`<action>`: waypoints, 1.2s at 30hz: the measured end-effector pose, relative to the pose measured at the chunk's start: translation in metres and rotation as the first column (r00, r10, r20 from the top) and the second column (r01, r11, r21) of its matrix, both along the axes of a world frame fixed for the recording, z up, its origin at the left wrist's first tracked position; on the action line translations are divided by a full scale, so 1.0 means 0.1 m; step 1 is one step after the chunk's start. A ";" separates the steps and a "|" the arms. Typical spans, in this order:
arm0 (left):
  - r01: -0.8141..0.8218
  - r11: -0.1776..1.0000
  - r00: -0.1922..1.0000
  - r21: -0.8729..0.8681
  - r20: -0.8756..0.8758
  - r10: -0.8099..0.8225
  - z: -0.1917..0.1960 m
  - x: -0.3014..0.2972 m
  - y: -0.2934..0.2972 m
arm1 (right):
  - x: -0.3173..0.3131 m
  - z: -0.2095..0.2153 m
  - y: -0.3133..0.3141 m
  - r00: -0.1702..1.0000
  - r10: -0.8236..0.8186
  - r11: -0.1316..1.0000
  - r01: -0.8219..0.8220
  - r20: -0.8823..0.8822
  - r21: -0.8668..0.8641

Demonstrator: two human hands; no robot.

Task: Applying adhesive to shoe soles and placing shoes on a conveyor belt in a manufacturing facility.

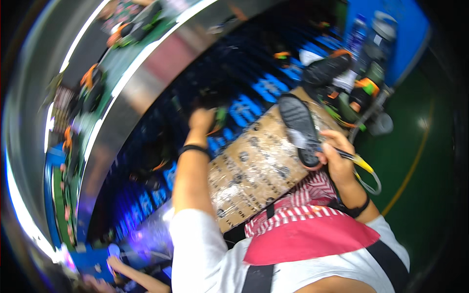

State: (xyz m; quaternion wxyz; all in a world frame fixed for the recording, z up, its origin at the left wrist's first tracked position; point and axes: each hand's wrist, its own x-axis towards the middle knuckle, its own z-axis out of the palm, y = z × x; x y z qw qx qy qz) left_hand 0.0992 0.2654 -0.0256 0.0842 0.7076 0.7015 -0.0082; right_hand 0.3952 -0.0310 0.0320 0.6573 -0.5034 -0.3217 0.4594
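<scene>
- Head view: the right hand (337,158) pinches a brush (359,160) against the black shoe sole (300,129) lying on the cardboard-topped board (254,166).
- The left hand (201,119) reaches toward dark shoes (215,105); whether its fingers are spread or curled cannot be told.
- The sole looks light and bendy, best held by its edges.

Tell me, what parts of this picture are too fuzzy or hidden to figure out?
Head view:
- The dark thing the left hand reaches for: blurred by motion, so its kind and the grip are unclear.
- The tip of the tool in the right hand: hidden behind the black shoe sole.
- The shoes on the green belt: small, bent by the lens rim.
- Another person's hand: cut off by the lower edge.
</scene>
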 end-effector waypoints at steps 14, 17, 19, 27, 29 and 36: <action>-0.004 0.906 0.835 0.422 0.500 -0.230 0.76 0.15 -1.08 | -0.11 -0.12 0.14 0.990 0.067 0.996 -0.057 -0.127 0.075; 0.003 0.940 0.756 0.340 0.615 -0.224 1.10 0.07 -1.54 | -0.14 -0.12 0.18 0.986 0.087 0.995 -0.078 -0.142 0.067; 0.029 0.924 0.711 0.381 0.641 -0.287 1.28 -0.01 -1.83 | -0.14 -0.14 0.20 0.979 0.127 0.990 -0.116 -0.157 0.076; -0.245 0.931 0.650 0.271 0.758 -0.049 1.32 -0.31 -2.79 | -0.26 -0.08 0.24 0.962 0.219 0.975 -0.209 -0.165 0.078; -0.297 0.932 0.637 0.210 0.770 0.029 1.14 -0.34 -2.94 | -0.30 -0.09 0.29 0.954 0.245 0.969 -0.234 -0.172 0.082; -0.389 0.914 0.389 -0.118 0.878 0.279 0.59 -0.07 -3.15 | -0.28 -0.08 0.27 0.944 0.275 0.961 -0.265 -0.182 0.080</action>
